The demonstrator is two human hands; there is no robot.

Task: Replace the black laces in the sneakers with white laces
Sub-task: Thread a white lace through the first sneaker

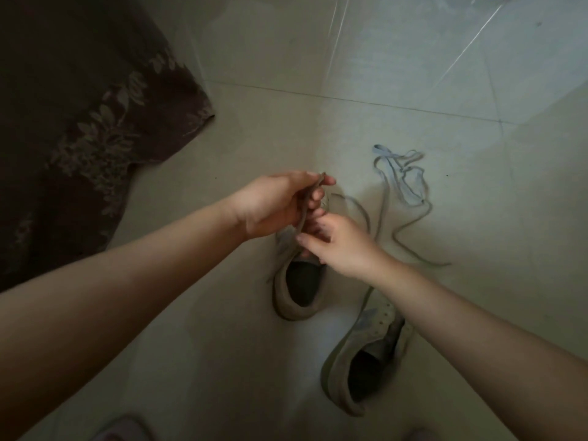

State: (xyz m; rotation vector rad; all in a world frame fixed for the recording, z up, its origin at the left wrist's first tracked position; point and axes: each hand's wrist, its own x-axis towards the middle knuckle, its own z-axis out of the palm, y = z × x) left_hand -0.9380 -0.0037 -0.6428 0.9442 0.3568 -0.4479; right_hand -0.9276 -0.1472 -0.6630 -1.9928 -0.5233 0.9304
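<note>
Left hand [273, 203] pinching the dark lace [307, 205], right hand [337, 243] gripping the far shoe [297, 281], we pull steadily, freeing each eyelet.

Two sneakers [299, 281] [366, 354], two loose laces [410, 186] [359, 208], one dark cloth [79, 122].

No text, label, brand name or number is showing legibly anywhere in the head view. The light is dim, and the sneaker [366, 354] lying nearest the camera is showing only a pale side patch and punched holes, nothing that can be read.
</note>
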